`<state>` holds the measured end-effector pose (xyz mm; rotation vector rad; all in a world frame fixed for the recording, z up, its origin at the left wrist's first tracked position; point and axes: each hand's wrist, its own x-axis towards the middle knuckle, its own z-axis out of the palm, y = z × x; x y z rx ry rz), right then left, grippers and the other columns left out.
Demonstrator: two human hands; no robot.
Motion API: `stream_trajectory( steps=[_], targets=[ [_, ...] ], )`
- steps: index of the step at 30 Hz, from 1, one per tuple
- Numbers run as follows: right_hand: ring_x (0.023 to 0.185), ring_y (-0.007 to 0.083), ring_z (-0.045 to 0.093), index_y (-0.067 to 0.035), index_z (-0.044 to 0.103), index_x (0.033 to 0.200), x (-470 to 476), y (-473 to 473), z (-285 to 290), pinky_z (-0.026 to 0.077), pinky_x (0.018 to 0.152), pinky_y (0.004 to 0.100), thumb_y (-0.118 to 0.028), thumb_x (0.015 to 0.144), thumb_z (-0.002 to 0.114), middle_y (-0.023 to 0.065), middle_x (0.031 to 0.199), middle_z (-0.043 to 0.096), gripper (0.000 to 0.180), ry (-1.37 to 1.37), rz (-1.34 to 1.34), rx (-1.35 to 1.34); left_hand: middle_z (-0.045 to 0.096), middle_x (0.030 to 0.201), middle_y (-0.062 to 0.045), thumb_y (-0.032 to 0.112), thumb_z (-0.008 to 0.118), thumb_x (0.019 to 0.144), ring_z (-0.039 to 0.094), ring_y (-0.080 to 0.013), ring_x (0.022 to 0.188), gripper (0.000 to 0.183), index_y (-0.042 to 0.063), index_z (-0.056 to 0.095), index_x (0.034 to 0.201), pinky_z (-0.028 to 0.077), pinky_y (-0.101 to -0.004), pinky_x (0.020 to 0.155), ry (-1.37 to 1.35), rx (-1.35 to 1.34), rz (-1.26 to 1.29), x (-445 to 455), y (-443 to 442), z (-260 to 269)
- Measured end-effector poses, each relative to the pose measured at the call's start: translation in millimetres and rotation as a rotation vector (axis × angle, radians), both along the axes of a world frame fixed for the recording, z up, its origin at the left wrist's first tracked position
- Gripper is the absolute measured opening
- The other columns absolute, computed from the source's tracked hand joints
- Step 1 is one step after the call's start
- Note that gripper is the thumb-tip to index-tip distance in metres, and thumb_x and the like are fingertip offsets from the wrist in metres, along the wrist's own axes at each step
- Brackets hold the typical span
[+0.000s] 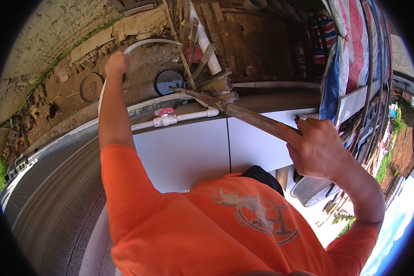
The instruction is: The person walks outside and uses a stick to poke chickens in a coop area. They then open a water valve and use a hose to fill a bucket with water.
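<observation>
My left hand (118, 63), arm stretched out towards the earth bank, is closed around a pale flexible hose (151, 40). The hose arches from the fist to a cluster of wooden poles and also hangs down behind my forearm. At the right, my right hand (312, 146) grips one end of a weathered wooden stick (252, 119). Its far end reaches past cut bamboo ends (220, 84) to beside a round black container (168, 82) with a shiny, reflecting surface, perhaps liquid. Under the stick runs white plastic pipe (191, 116) with a red-handled valve (164, 112).
White panels (183, 148) stand close before me. Beyond lie a rusty round lid or pan (91, 88) on soil and a rough wall (51, 31). Striped tarpaulin (352, 48) hangs over poles at the right. A thick white pipe (207, 45) leans among the poles.
</observation>
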<state>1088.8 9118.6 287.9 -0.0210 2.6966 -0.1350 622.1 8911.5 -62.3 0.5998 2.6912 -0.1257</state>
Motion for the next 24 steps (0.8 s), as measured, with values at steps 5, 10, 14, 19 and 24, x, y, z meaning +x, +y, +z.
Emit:
stream_trajectory(
  steps=[5,10,14,19,24],
  targets=[
    [0.047,0.0195,0.055,-0.002,0.068,0.106,-2.4,-2.4,1.0,0.041,0.042,0.0346,-0.005,0.072,0.067,0.0083,0.055,0.055,0.034,-0.01,0.01,0.002,0.068,0.124,-0.013,0.038,0.048,0.103,0.064,-0.0329,0.116,0.037,0.012,0.064,0.122,0.051,-0.0472,0.096,0.027,-0.007,0.008,4.1,-2.7,0.4],
    [0.047,0.0201,0.055,-0.003,0.068,0.107,-3.4,-1.6,1.5,0.041,0.042,0.035,-0.005,0.071,0.069,0.0075,0.054,0.053,0.036,-0.019,0.003,-0.014,0.068,0.123,-0.013,0.037,0.047,0.103,0.065,-0.0331,0.114,0.036,0.011,0.065,0.121,0.051,-0.0469,0.094,0.032,-0.007,0.047,8.0,-3.1,9.2],
    [0.048,0.0223,0.056,-0.005,0.068,0.11,-2.1,-0.8,-0.5,0.042,0.043,0.036,-0.007,0.072,0.069,0.0086,0.056,0.054,0.038,-0.001,-0.001,-0.022,0.068,0.121,-0.014,0.037,0.047,0.104,0.065,-0.0332,0.114,0.037,0.01,0.065,0.121,0.052,-0.0471,0.093,0.07,0.013,0.017,10.0,-4.2,3.2],
    [0.049,0.0236,0.057,-0.005,0.067,0.113,-2.0,0.2,0.7,0.043,0.044,0.0369,-0.007,0.072,0.07,0.0096,0.058,0.055,0.041,-0.013,-0.011,-0.024,0.069,0.121,-0.014,0.036,0.048,0.102,0.066,-0.0333,0.113,0.036,0.01,0.066,0.12,0.052,-0.0472,0.094,0.03,0.005,0.048,18.3,5.3,14.6],
    [0.049,0.0232,0.057,-0.005,0.067,0.114,-4.5,0.0,2.7,0.043,0.044,0.0367,-0.007,0.073,0.07,0.0098,0.058,0.055,0.041,-0.03,-0.01,-0.035,0.069,0.123,-0.014,0.032,0.049,0.1,0.066,-0.0335,0.114,0.033,0.011,0.068,0.118,0.052,-0.0464,0.095,0.063,0.037,0.045,16.1,4.3,-1.7]
  ],
)
